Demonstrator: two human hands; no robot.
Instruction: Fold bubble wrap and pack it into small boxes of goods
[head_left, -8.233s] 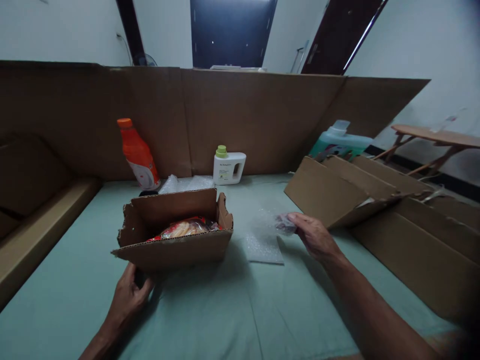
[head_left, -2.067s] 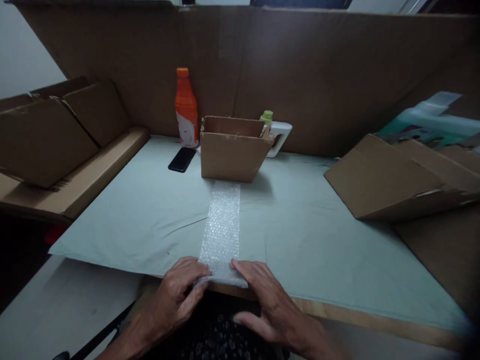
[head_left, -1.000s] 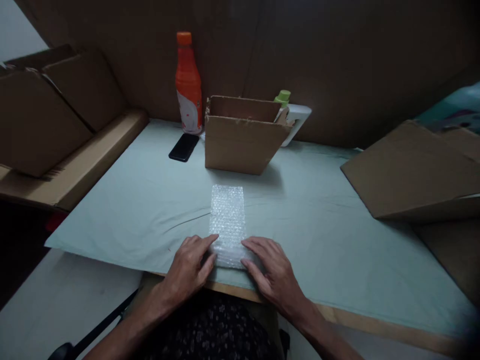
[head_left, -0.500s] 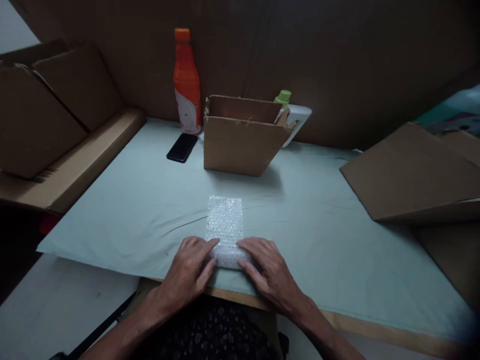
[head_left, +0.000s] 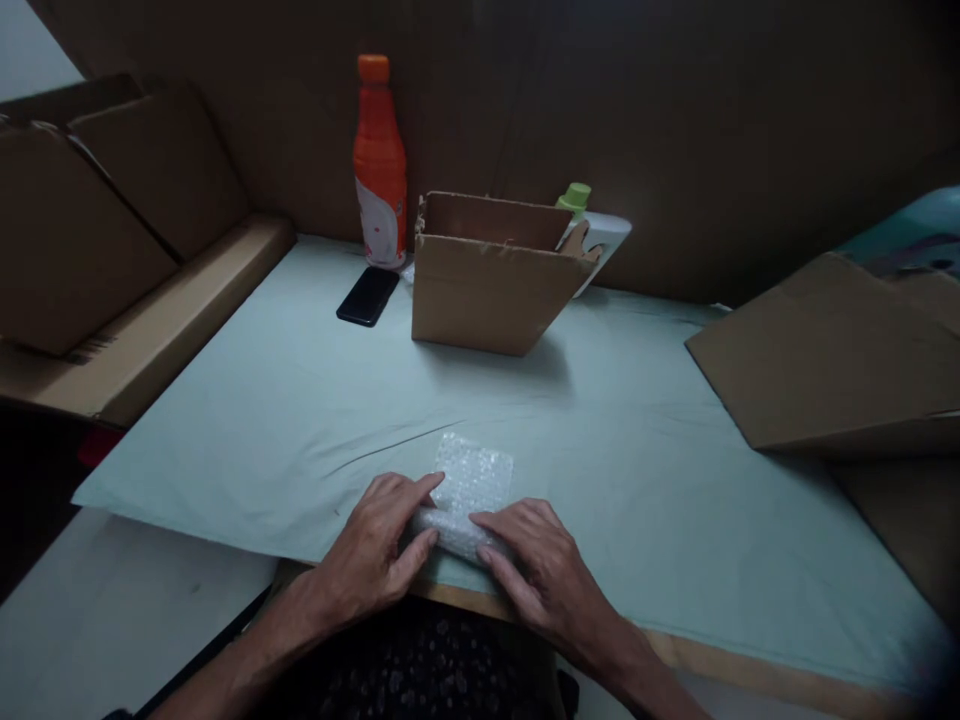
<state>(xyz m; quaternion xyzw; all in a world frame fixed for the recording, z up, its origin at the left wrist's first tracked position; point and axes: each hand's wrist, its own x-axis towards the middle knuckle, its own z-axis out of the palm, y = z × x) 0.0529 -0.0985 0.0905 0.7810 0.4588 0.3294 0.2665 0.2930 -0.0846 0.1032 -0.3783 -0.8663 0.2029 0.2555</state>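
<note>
A piece of bubble wrap (head_left: 474, 478) lies at the front of the cloth-covered table, its near end rolled up and its far end flat. My left hand (head_left: 386, 535) grips the left end of the roll between thumb and fingers. At the roll's right end, my right hand (head_left: 532, 560) holds on in the same way, fingertips on top and thumb on the near side. The roll sits slightly aslant, lower at the right. Whether anything is wrapped inside I cannot tell.
Behind the wrap stands an open cardboard box (head_left: 487, 300), with a white green-capped bottle (head_left: 604, 235) behind it. An orange bottle (head_left: 380, 160) and a black phone (head_left: 368, 296) are at the back left. Larger cartons flank the table, left (head_left: 82, 230) and right (head_left: 832, 360).
The near end of the bubble wrap has been rolled further, so the flat part is shorter. The wrap has turned askew, and my right hand is a little nearer to me.
</note>
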